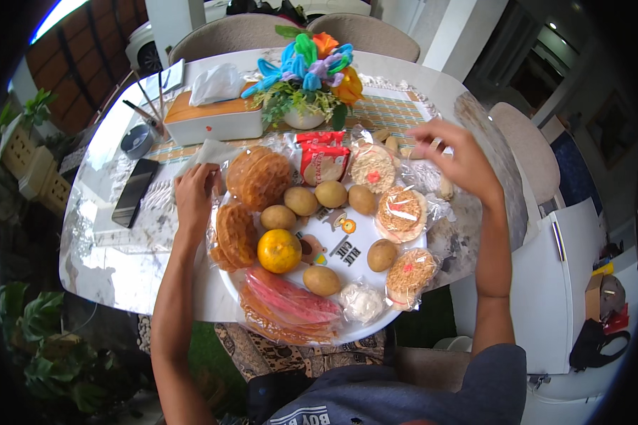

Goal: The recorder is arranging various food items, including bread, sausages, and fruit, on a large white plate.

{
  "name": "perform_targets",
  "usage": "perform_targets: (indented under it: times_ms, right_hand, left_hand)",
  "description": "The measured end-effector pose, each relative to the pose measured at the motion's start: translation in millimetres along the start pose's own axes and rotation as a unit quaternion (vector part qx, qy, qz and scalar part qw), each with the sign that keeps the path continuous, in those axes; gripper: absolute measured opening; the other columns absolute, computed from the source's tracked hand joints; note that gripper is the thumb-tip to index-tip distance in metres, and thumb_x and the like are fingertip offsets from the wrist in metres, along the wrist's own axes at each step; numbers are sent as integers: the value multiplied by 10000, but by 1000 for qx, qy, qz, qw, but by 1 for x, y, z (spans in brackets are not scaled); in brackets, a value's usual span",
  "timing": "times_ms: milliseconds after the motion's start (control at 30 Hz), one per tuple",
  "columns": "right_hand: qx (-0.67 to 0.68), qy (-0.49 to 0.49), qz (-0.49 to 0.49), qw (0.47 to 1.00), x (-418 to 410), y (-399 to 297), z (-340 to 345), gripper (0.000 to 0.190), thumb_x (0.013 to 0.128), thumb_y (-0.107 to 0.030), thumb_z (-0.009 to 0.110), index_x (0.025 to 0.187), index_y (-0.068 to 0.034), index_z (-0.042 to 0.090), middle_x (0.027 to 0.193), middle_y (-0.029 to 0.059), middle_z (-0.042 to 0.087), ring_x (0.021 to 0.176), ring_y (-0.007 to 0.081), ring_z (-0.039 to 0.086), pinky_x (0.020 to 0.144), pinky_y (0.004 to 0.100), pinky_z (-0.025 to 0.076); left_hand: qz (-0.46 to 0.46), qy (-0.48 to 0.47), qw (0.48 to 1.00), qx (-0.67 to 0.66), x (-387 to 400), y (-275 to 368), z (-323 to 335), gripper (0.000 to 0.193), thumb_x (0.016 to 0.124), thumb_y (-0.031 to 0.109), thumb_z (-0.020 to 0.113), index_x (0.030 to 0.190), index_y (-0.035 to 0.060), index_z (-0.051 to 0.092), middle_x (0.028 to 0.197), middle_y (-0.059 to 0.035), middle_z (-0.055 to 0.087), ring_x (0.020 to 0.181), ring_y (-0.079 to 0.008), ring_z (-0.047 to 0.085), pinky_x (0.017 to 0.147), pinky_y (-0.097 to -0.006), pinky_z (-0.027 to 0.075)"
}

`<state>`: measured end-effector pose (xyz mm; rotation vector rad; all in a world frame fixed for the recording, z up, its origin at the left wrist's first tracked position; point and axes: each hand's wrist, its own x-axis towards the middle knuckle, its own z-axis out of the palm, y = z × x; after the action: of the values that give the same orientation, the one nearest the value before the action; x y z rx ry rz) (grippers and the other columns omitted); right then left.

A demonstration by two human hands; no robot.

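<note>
A round white tray [345, 289] with cartoon prints lies before me, overhanging the table's near edge. My left hand [195, 192] rests by its upper left rim, fingers curled beside bagged brown waffle-like wafers [259, 178]; whether it pinches the plastic is unclear. My right hand [460, 159] hovers past the upper right rim, fingers bent over tan pods [446, 187] resembling unshelled peanuts. Round rice crackers [401, 212] in clear wrap line the right side. Red cracker packets [321, 159], brown round fruits [330, 194], an orange [279, 251], pink wrapped snacks [292, 295] and a white ball-shaped snack [362, 302] also sit there.
Behind the tray stand a tissue box [215, 119] and a pot of artificial flowers [305, 79] on a woven runner [391, 109]. A black phone [135, 193], a grey ashtray [136, 143] and upright brushes [151, 109] occupy the left. Chairs [526, 151] border the marble-patterned table [101, 249].
</note>
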<state>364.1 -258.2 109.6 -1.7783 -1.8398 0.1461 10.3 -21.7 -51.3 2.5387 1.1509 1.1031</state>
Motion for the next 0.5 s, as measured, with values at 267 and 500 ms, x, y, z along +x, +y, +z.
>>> perform_targets:
  times_ms: [267, 500]
  right_hand:
    - [12, 166, 113, 979, -7, 168, 43, 187, 878, -40, 602, 1041, -5, 686, 998, 112, 685, 903, 213, 646, 836, 317, 507]
    - [-113, 149, 128, 974, -20, 172, 62, 381, 797, 73, 530, 1136, -44, 658, 1149, 146, 619, 1129, 322, 558, 988, 377, 430]
  left_hand:
    - [22, 17, 1000, 11, 2, -1, 9, 207, 823, -1, 586, 1008, 70, 645, 900, -57, 665, 891, -239, 613, 837, -366, 368]
    - [8, 6, 1000, -9, -1, -5, 7, 220, 831, 36, 539, 1019, 69, 648, 870, -47, 653, 852, -219, 609, 849, -357, 358]
